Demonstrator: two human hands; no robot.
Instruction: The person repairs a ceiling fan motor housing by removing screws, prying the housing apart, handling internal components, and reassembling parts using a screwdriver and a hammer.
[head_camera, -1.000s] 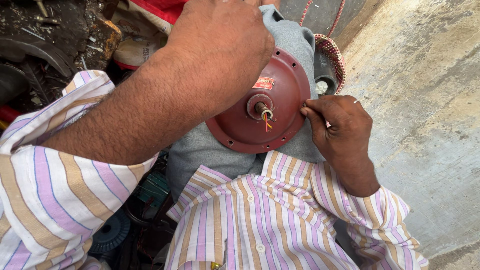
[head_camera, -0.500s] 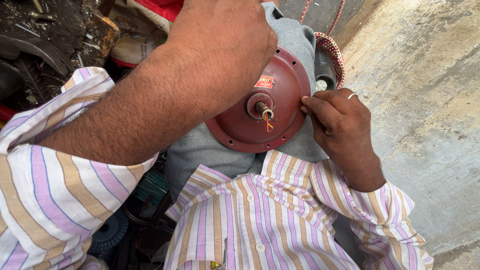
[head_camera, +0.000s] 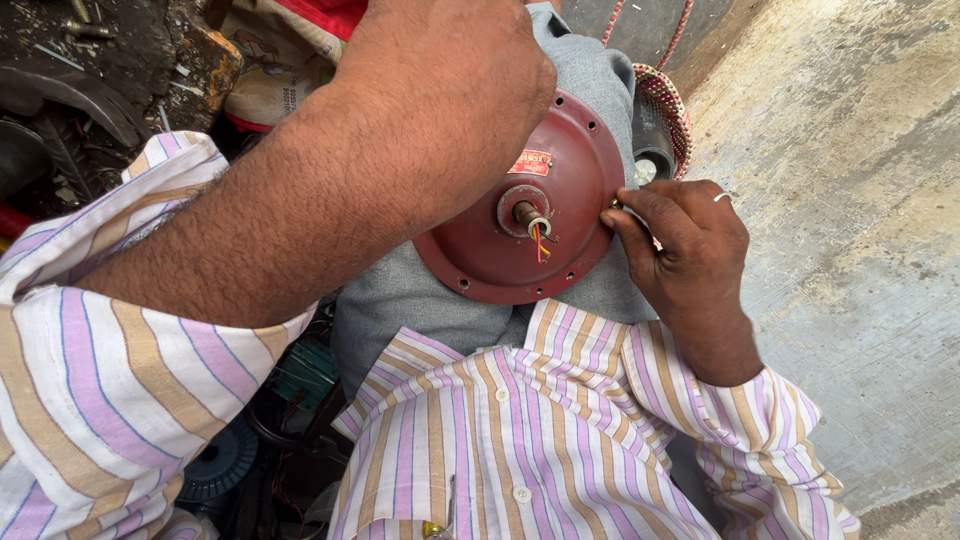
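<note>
One red motor cover (head_camera: 560, 215): round, dished metal, matt paint, small holes along the rim, resting on the person's lap over grey trousers (head_camera: 420, 300). One short shaft (head_camera: 522, 211) at its centre; a thin bundle of coloured wires (head_camera: 541, 243), red and yellow among them, comes out beside it. One small red label on the cover face.

Two hands. Left hand (head_camera: 450, 90): curled over the cover's upper left edge, fingers hidden behind the knuckles, so its grip cannot be told. Right hand (head_camera: 680, 240): fingertips pressed together at the cover's right rim, pinching a small item too tiny to identify; one ring on a finger.

One striped shirt (head_camera: 540, 440), pink, tan and white. Floor (head_camera: 850, 200): rough, stained grey concrete on the right. Dark metal scrap (head_camera: 80, 90) heaped upper left.
</note>
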